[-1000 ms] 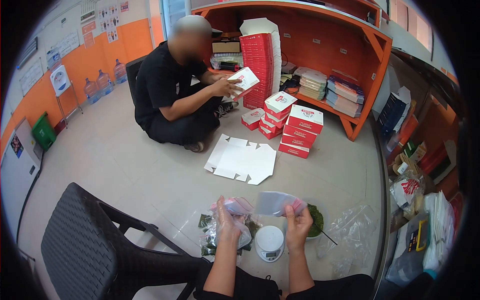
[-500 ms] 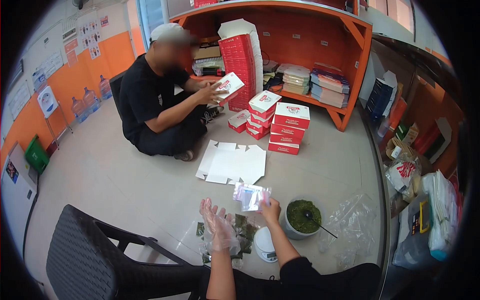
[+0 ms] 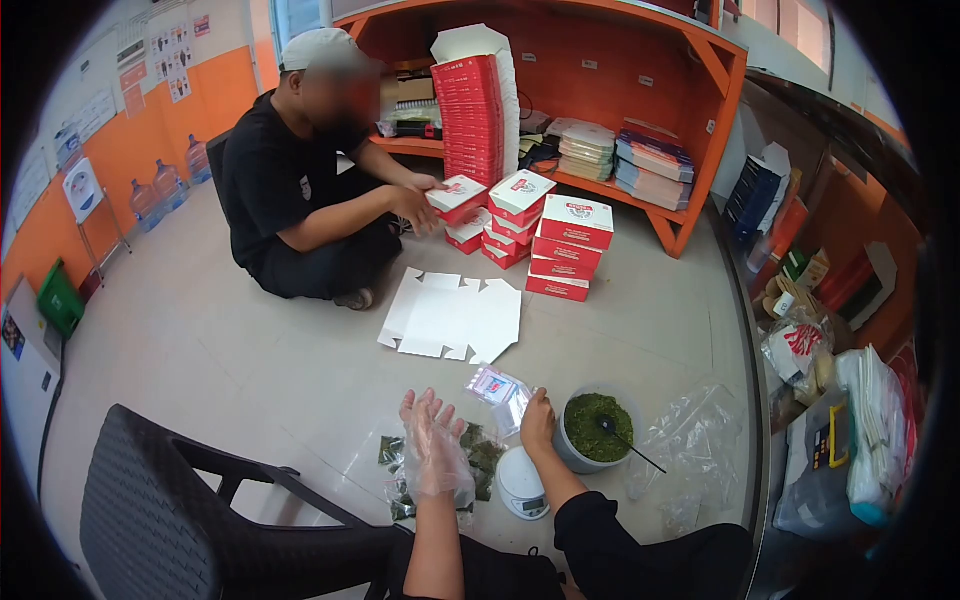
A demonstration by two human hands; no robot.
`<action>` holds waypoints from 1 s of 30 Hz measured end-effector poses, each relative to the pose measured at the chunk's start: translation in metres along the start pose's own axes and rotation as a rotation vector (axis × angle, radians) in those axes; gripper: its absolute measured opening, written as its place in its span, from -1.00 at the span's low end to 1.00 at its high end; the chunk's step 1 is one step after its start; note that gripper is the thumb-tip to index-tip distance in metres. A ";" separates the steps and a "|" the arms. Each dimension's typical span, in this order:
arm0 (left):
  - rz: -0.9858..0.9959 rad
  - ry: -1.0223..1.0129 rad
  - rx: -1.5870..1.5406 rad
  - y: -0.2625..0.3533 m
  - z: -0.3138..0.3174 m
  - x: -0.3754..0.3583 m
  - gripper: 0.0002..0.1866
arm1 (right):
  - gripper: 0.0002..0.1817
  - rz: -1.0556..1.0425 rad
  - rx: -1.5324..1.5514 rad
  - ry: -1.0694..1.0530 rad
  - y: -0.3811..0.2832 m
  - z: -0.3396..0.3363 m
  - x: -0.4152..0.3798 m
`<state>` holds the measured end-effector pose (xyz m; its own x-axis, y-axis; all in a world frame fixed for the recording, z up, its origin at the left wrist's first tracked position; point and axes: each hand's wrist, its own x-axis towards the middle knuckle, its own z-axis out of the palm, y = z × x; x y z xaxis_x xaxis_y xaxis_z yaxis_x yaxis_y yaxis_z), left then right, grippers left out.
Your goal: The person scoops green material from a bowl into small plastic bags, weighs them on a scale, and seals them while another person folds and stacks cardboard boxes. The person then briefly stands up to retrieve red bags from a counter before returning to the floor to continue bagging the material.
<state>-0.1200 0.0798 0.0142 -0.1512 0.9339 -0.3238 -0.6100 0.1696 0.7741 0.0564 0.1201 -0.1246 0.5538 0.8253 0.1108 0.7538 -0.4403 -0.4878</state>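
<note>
My left hand point(image 3: 432, 435), in a clear plastic glove, is open with its palm up and fingers apart. It hovers over flat clear packets of green flakes point(image 3: 485, 460) on the floor. My right hand point(image 3: 538, 420), bare, has its fingers curled together; what is in them, if anything, is hidden. Just left of it is a stack of clear printed plastic bags point(image 3: 495, 388), low by the floor. A white digital scale point(image 3: 522, 480) stands below my right hand. To its right, a tub of green flakes point(image 3: 598, 430) holds a black-handled scoop point(image 3: 610, 425).
A person point(image 3: 310, 200) sits opposite, hands at a red-and-white box point(image 3: 458, 198). More boxes point(image 3: 570, 245) are stacked nearby. A flat white carton point(image 3: 450, 315) lies on the floor. A black chair point(image 3: 160, 510) is at left, crumpled clear plastic point(image 3: 690, 450) at right.
My right hand has drawn back and the printed bags have gone from its grip to lower down beside it. The other person has lowered a box onto the stack.
</note>
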 end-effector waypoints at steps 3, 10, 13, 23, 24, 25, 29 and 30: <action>0.016 0.002 0.104 -0.003 -0.002 0.004 -0.21 | -0.88 -0.336 -0.104 0.312 -0.002 -0.007 0.002; 0.118 -0.187 0.696 -0.015 0.011 -0.009 -0.09 | -0.86 0.134 1.288 -0.634 -0.026 -0.121 -0.033; -0.211 -0.536 0.213 -0.006 0.024 -0.040 -0.20 | -0.84 0.091 1.400 -0.741 -0.018 -0.179 -0.056; -0.016 -0.770 0.476 -0.067 0.025 -0.065 -0.59 | -0.89 -0.181 1.038 -0.641 0.080 -0.248 -0.091; 0.001 -0.741 0.578 -0.079 0.017 -0.064 -0.54 | -0.89 -0.174 1.049 -0.584 0.088 -0.251 -0.101; 0.015 -0.709 0.690 -0.082 0.016 -0.062 -0.49 | -0.89 -0.164 1.072 -0.525 0.096 -0.251 -0.111; 0.209 -0.664 1.114 -0.072 0.042 -0.121 -0.63 | -0.87 -0.052 0.888 -0.310 0.123 -0.236 -0.131; 0.126 -0.851 0.961 -0.088 0.039 -0.124 -0.62 | -0.86 -0.114 0.771 -0.273 0.122 -0.234 -0.135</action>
<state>-0.0174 -0.0390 0.0071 0.5909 0.8053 -0.0480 0.2270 -0.1089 0.9678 0.1565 -0.1276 0.0039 0.3079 0.9509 0.0301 0.2908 -0.0640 -0.9546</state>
